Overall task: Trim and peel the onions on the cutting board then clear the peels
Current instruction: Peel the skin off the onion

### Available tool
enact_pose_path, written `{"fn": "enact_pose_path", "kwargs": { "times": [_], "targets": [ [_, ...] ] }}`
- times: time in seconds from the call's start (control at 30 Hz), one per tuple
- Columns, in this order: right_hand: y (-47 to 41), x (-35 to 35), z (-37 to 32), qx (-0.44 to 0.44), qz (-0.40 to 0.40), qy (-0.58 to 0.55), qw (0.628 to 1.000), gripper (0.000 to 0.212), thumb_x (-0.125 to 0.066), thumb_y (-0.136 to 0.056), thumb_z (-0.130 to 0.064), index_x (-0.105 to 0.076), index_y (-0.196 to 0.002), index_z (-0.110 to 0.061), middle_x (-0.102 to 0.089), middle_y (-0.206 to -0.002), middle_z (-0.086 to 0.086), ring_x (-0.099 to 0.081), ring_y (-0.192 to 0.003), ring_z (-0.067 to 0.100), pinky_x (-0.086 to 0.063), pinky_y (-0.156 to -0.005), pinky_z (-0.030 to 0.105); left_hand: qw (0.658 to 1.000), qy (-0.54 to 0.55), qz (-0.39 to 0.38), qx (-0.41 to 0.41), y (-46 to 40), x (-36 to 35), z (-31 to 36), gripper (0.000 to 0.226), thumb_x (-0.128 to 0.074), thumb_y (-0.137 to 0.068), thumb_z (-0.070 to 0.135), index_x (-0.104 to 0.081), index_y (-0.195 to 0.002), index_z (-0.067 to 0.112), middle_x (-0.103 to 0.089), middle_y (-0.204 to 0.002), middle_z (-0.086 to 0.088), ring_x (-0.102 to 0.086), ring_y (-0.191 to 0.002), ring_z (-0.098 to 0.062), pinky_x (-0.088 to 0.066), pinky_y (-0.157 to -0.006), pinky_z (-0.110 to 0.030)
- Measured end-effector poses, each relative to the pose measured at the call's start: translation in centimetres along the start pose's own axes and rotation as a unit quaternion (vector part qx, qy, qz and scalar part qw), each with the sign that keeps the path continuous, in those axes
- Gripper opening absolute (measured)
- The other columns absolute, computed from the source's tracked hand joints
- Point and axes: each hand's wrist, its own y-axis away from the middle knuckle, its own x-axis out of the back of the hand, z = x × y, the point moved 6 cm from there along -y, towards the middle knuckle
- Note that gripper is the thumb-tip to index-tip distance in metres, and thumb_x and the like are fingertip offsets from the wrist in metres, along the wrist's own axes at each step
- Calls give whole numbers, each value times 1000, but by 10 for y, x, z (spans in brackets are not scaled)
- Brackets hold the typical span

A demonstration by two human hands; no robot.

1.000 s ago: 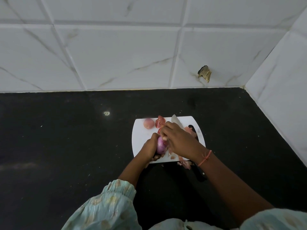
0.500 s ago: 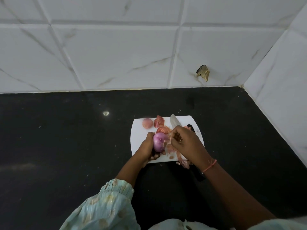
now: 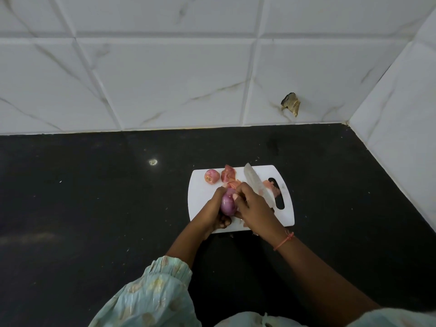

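Above the white cutting board [image 3: 203, 204], a purple onion [image 3: 228, 204] is clamped lengthwise in the left hand [image 3: 215, 210], long axis pointing away, while the knife [image 3: 258, 185] is gripped by the right hand [image 3: 253, 208], blade angled far-left.

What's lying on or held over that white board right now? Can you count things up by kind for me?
Round onions: 2, a purple one held between both hands, a pinkish one at the board's far left corner.
Steel-bladed knives: 1, in the right hand.
Clumps of pink peel: 3, though smaller scraps may be hidden.
White plastic cutting boards: 1.
Total: 7.
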Motion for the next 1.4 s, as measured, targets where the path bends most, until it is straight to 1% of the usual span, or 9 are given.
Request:
{"fn": "enact_pose_path", "kwargs": {
  "times": [0.13, 0.23, 0.33, 0.43, 0.53, 0.7, 1.0, 1.2, 1.4],
  "targets": [
    [0, 10, 8, -18, 45, 38, 998, 15, -47, -100, -24, -47, -87, -17, -54, -71, 1, -55, -62, 12, -52, -52, 29, 1000, 27, -11, 8, 1, -2, 1, 64, -24, -103, 55, -66, -86, 10, -70, -68, -12, -40, -49, -15, -33, -47, -25],
    [2, 19, 14, -8, 99, 26, 995, 10, -60, -90, -10, -53, -84, -12, -56, -72, -3, -54, -64, 8, -45, -53, 18, 999, 39, -8, 15, -2, 1, -3, 68, -21, -103, 56, -68, -87, 9, -71, -70, -15, -42, -49, -15, -33, -46, -24],
    [4, 20, 8, 20, 123, -40, 991, 17, -55, -88, 3, -62, -83, -12, -65, -85, -2, -63, -78, 6, -55, -60, 22, 999, 39, 0, 16, -5, 4, -5, 70, -21, -102, 57, -69, -90, 8, -70, -74, -15, -45, -48, -14, -34, -46, -24],
    [4, 18, 3, 20, 137, -44, 989, 21, -46, -98, -12, -65, -89, -16, -64, -92, -3, -61, -84, 9, -52, -71, 24, 999, 35, -6, 14, -6, 4, -5, 70, -20, -103, 55, -68, -94, 4, -72, -77, -16, -46, -47, -14, -35, -48, -25],
    [4, 15, 3, 51, 124, -13, 991, 14, -56, -97, -28, -62, -107, -22, -57, -104, -6, -55, -98, 9, -51, -82, 28, 999, 52, -6, 13, -5, 3, -3, 68, -20, -104, 51, -67, -90, 5, -71, -71, -14, -45, -48, -15, -33, -50, -27],
    [11, 2, 1, 75, 107, -31, 991, 20, -76, -83, -31, -61, -92, -21, -60, -94, -9, -59, -88, 5, -49, -74, 16, 997, 77, 4, 28, -8, 8, -5, 66, -23, -102, 55, -65, -91, 5, -59, -65, -11, -48, -47, -15, -38, -42, -21],
    [16, -7, 0, 76, 142, 45, 986, 6, -63, -91, -23, -59, -93, -20, -60, -95, -6, -57, -87, 6, -51, -74, 22, 996, 82, 37, 20, -7, 7, -7, 63, -25, -103, 55, -66, -88, 10, -61, -72, -15, -53, -56, -18, -42, -58, -28],
    [8, 2, -10, 117, 133, 189, 966, 12, -56, -92, -24, -53, -82, -18, -56, -82, -3, -49, -78, 11, -38, -63, 23, 997, 59, 37, 24, -5, 5, -6, 67, -21, -103, 55, -65, -87, 7, -61, -59, -10, -49, -48, -15, -40, -49, -23],
    [-2, 41, 9, 57, 198, 215, 955, 30, -51, -93, -24, -44, -64, -19, -44, -63, -4, -49, -65, 19, -39, -58, 36, 996, 78, 1, 37, -5, 7, -5, 71, -21, -102, 54, -65, -101, -1, -70, -74, -19, -45, -45, -15, -35, -43, -22]
  ]
}}
